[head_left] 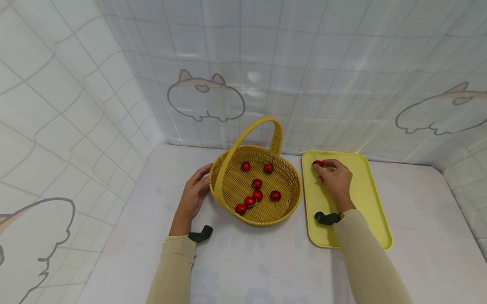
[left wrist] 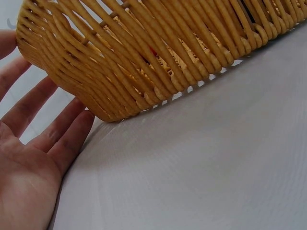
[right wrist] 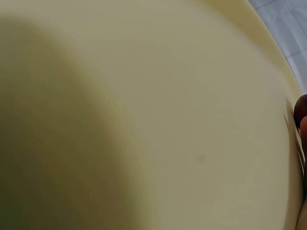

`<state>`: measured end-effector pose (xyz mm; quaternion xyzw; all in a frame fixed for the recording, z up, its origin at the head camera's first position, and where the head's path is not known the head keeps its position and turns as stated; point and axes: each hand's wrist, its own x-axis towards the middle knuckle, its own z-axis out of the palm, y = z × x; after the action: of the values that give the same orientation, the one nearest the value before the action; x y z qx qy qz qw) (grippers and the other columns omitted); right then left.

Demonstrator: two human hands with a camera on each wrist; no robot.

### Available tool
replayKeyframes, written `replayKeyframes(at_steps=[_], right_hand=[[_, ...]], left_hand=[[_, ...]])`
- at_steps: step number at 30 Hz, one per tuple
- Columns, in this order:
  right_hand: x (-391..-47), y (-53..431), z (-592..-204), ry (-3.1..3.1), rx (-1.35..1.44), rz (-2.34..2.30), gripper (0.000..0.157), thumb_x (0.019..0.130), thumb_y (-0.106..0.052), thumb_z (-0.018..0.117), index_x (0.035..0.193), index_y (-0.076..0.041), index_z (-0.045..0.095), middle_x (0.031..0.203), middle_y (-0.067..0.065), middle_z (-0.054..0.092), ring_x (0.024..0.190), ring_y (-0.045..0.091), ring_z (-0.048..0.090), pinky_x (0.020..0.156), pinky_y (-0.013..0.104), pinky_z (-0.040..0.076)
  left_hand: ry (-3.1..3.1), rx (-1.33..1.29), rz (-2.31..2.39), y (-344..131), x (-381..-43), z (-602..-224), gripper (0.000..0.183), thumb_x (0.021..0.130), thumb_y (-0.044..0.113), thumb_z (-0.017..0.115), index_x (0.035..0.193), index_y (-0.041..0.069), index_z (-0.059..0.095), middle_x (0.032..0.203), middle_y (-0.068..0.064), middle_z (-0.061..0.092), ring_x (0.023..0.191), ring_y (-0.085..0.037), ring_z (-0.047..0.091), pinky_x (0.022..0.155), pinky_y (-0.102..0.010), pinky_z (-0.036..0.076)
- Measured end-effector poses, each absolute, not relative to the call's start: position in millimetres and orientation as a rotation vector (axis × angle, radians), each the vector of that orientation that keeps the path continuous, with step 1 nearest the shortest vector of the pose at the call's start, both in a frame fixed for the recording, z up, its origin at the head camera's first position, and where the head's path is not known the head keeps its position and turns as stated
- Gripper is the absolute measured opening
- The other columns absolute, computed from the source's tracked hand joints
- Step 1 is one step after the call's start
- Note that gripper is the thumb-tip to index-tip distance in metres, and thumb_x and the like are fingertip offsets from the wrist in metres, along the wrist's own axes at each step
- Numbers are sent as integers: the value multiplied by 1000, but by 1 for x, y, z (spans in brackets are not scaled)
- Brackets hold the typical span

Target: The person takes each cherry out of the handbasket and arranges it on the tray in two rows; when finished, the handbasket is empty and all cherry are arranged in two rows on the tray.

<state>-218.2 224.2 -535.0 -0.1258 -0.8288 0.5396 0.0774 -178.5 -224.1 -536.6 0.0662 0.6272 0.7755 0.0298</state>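
Note:
A yellow woven basket (head_left: 281, 213) with a tall arched handle stands on the table, several red cherries (head_left: 275, 195) lying spread over its bottom. My left hand (head_left: 193, 196) is at the basket's left side; in the left wrist view its straight, spread fingers (left wrist: 72, 134) touch the woven wall. To the right of the basket, over the upper left part of a yellow tray (head_left: 365, 195), my right hand (head_left: 336, 180) pinches a cherry (head_left: 317, 163) with a thin stem. The right wrist view mostly shows the tray's surface, with only part of that cherry (right wrist: 301, 109) at the edge.
The white table (head_left: 237, 262) ends at a tiled-pattern backdrop (head_left: 313, 82) behind the basket and tray, with similar sheets at left and right. Basket and tray stand close side by side. The basket's handle (head_left: 244, 138) arches above its rim.

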Motion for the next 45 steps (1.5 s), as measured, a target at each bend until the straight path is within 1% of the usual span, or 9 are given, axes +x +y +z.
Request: replayKeyframes(at_steps=[12, 17, 23, 27, 29, 35, 40, 43, 45], right_hand=[[-215, 223, -535, -2407, -349, 1672, 50, 85, -41, 83, 118, -7, 70, 77, -2, 72, 53, 11, 66, 54, 21, 51], [-209, 224, -524, -2321, -298, 1798, 47, 88, -31, 81, 122, -2, 68, 89, -1, 72, 58, 12, 69, 58, 19, 54], [-198, 221, -494, -2279, -190, 1860, 43, 92, -16, 76, 125, 9, 64, 105, 8, 66, 69, 27, 72, 60, 24, 57], [-195, 216, -478, -2323, -109, 1791, 37, 93, -16, 75, 122, 6, 66, 107, 14, 69, 79, 36, 70, 64, 30, 58], [-194, 212, -471, -2351, -75, 1755, 35, 94, -17, 75, 122, 3, 68, 108, 13, 70, 82, 32, 70, 68, 32, 59], [-194, 206, -460, -2393, 42, 1777, 36, 94, -17, 74, 124, 1, 68, 107, 9, 70, 87, 4, 69, 79, 26, 59], [-200, 207, -462, -2468, 150, 1732, 36, 95, -21, 74, 125, -3, 68, 115, 11, 71, 96, -3, 66, 85, 14, 53], [-200, 205, -458, -2555, 202, 1667, 37, 96, -30, 73, 126, -9, 70, 121, 8, 71, 104, -3, 63, 89, 13, 49], [-199, 203, -452, -2610, 241, 1649, 39, 96, -35, 72, 127, -11, 70, 124, 7, 71, 109, 3, 64, 91, 16, 49]], left_hand=[[1945, 207, 2379, -225, -178, -535, 44, 105, 15, 54, 148, 9, 52, 150, -9, 48, 127, -19, 56, 99, -27, 51], [1954, 220, 2371, -222, -178, -534, 44, 105, 14, 54, 148, 8, 52, 149, -8, 49, 127, -18, 57, 100, -28, 51], [1967, 213, 2360, -220, -180, -535, 43, 105, 14, 54, 148, 9, 53, 149, -7, 50, 130, -18, 55, 100, -27, 51], [1964, 200, 2366, -221, -179, -534, 43, 105, 14, 54, 148, 10, 53, 151, -7, 49, 130, -19, 55, 101, -28, 51], [1964, 193, 2366, -222, -179, -534, 43, 105, 14, 53, 148, 9, 53, 151, -8, 48, 130, -19, 55, 101, -28, 51], [1953, 185, 2375, -222, -179, -533, 43, 105, 13, 53, 148, 10, 53, 150, -7, 49, 129, -19, 55, 100, -27, 51], [1953, 202, 2376, -222, -179, -534, 44, 105, 13, 52, 149, 9, 52, 149, -7, 49, 127, -17, 57, 99, -27, 51], [1962, 205, 2371, -222, -179, -534, 44, 106, 12, 52, 149, 9, 51, 150, -7, 49, 127, -16, 57, 99, -27, 51], [1961, 205, 2371, -222, -179, -535, 43, 106, 13, 52, 149, 9, 52, 150, -8, 49, 127, -17, 56, 100, -27, 51]])
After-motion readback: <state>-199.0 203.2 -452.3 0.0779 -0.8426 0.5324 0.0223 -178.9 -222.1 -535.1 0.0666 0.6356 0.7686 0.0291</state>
